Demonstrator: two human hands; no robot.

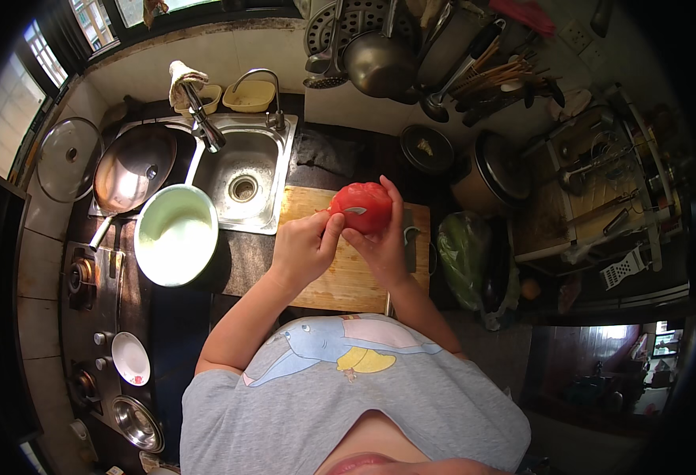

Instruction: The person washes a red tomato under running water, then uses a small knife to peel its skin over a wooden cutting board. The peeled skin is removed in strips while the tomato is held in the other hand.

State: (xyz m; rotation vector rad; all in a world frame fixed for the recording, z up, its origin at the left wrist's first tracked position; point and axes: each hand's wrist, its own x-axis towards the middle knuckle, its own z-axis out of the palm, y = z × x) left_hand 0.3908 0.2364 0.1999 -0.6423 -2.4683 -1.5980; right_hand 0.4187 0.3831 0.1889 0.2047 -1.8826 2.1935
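Observation:
My right hand (385, 249) cups a large red tomato (369, 215) from the right, its fingers running up the far side and its thumb at the near edge. A pale streak shows on the tomato's glossy surface. On the other side, my left hand (305, 244) pinches at the tomato's edge with thumb and bent fingers; what lies between those fingertips is mostly hidden. Both hands are above a wooden cutting board (339, 279). A flat grey object (411, 252), perhaps a knife blade, rests on the board's right part, with a small pale curved piece (410, 233) by it.
Left of the board are a steel sink (238, 227) with a faucet (205, 127), a pale green basin (176, 237) and a wok (134, 169). Bagged green vegetables (464, 255) and a lidded pot (499, 172) stand right. A plate (130, 358) sits by the gas stove (95, 303).

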